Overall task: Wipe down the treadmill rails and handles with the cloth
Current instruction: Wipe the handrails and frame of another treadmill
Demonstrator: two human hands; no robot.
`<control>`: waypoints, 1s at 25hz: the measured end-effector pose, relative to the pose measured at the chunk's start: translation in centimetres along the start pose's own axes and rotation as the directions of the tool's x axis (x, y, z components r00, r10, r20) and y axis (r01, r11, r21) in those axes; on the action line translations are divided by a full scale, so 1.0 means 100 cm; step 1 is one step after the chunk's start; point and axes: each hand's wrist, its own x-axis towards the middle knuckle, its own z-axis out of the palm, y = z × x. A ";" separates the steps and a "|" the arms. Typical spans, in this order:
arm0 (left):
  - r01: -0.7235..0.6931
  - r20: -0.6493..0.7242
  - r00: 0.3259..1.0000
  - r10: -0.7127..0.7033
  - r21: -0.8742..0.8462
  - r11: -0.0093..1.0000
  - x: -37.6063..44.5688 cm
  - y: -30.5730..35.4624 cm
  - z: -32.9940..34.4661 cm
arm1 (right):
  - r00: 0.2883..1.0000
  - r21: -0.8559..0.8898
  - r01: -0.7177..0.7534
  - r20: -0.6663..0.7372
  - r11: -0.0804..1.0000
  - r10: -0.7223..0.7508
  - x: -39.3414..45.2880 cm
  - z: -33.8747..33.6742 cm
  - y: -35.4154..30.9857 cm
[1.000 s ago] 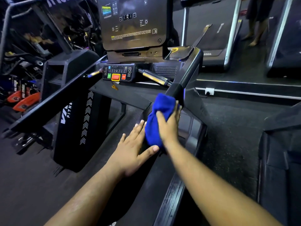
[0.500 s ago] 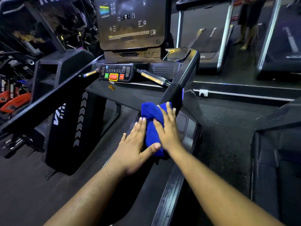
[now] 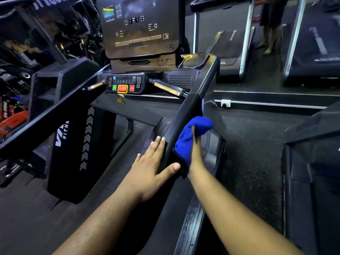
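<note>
Right hand (image 3: pixel 196 153) has the blue cloth (image 3: pixel 192 135) pressed against the outer flank of the right handrail (image 3: pixel 185 118), fingers laid up along the bunched fabric and holding it to the rail. Left hand (image 3: pixel 152 168) is flat on the inner side of that same rail, fingers straight and together, thumb stretched across the rail's top towards the cloth, carrying nothing. The relation that matters: the rail's long axis runs up and away from both hands, climbing towards the console (image 3: pixel 139 28) and the control panel (image 3: pixel 125 85). The cloth sits on the lower, padded stretch, so most of the bare rail lies ahead of it. By my read, the right hand is the one placed to push the stroke forward along that line
</note>
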 end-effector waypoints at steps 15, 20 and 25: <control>-0.001 -0.109 0.994 -0.017 -0.157 0.988 -0.015 0.000 -0.002 | 0.898 -0.554 0.440 0.285 0.707 -0.336 0.044 -0.023 -0.054; 0.017 -0.128 0.991 -0.026 -0.070 0.997 -0.073 -0.018 0.004 | 0.908 -0.657 0.420 0.309 0.626 -0.284 -0.011 0.011 -0.071; 0.056 -0.141 0.985 -0.101 -0.296 0.953 -0.122 -0.042 0.011 | 0.850 -0.567 0.526 0.362 0.634 -0.383 -0.114 0.016 -0.050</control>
